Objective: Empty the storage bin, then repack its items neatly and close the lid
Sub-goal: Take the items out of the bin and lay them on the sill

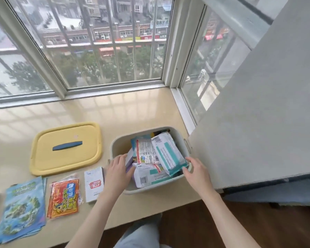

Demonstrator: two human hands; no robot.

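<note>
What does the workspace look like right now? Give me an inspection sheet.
Surface: glossy beige window ledge.
Job's things: storage bin open and full of packets, with a teal-and-white packet on top. Yellow lid lies flat to its left. Blue booklets, orange sachets and white box lie in a row near the ledge's front edge.
Clutter: nothing seen.
Hands: left hand reaches into the bin at a purple box, grip unclear. Right hand pinches the teal-and-white packet's near corner.
Cables: nothing seen.
Surroundings: window behind, grey wall on the right, wooden floor below.
</note>
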